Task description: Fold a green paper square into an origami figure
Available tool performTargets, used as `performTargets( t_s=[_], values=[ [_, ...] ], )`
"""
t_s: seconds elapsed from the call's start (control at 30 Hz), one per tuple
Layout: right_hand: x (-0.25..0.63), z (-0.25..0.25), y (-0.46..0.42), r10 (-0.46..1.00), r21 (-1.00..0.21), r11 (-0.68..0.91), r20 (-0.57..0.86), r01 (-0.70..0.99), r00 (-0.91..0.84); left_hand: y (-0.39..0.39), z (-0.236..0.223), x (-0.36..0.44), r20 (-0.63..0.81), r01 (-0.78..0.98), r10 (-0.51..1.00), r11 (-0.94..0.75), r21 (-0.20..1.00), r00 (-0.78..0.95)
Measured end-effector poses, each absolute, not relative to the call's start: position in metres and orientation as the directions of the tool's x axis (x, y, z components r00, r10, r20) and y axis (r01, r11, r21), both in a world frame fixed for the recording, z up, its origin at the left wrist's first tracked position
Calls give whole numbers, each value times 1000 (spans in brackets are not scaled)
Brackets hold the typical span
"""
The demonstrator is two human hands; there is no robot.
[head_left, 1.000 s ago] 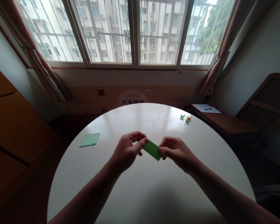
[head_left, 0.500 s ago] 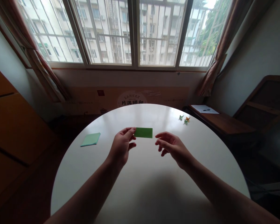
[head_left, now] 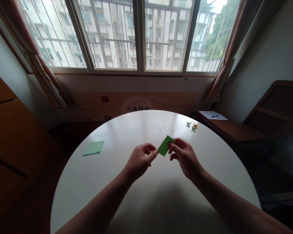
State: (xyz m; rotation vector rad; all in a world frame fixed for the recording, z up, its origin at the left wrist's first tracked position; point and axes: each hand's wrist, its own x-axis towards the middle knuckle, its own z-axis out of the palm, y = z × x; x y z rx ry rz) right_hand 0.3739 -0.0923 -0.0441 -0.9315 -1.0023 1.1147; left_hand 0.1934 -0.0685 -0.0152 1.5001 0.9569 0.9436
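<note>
I can't see the back of the green paper [head_left: 163, 149] from my end, and the right hand's [head_left: 186, 156] fingers go behind it, out of my sight. Both arms are cut off at the bottom, and so is the near side of the table. The right hand is closed on the paper's right side, with its thumb on the front. The left hand [head_left: 139, 161] is curled, thumb and finger close together, just touching the lower left corner; I can't tell if it pinches. The paper is tilted, up above the round white table [head_left: 88, 198]. Over on the left lies a pile of pale green paper [head_left: 94, 148]. At the far right are three tiny folded things [head_left: 195, 126], one orange and two green, too small for me to make out well. Past the table I see a big window [head_left: 112, 35] with bars, and on the right a brown stand [head_left: 236, 127] with a white sheet [head_left: 207, 114] and a pen [head_left: 215, 116].
</note>
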Motion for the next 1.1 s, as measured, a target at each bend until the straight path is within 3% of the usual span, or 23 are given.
performTargets(
  t_s=[0.13,0.43,0.73,1.1],
  values=[
    [375,-44,-91,980,-942,182,151,-284,127,-68,-17,192,139,264,873,-287,921,467],
    [368,-44,-96,990,-961,128,139,-246,-27,-61,-18,188,213,153,864,-312,938,457],
    [371,-45,-95,964,-992,125,115,26,-238,-57,-20,184,255,167,850,-365,916,461],
    [374,-45,-92,976,-990,143,140,7,-167,-50,-18,179,219,164,859,-326,931,463]
  ],
)
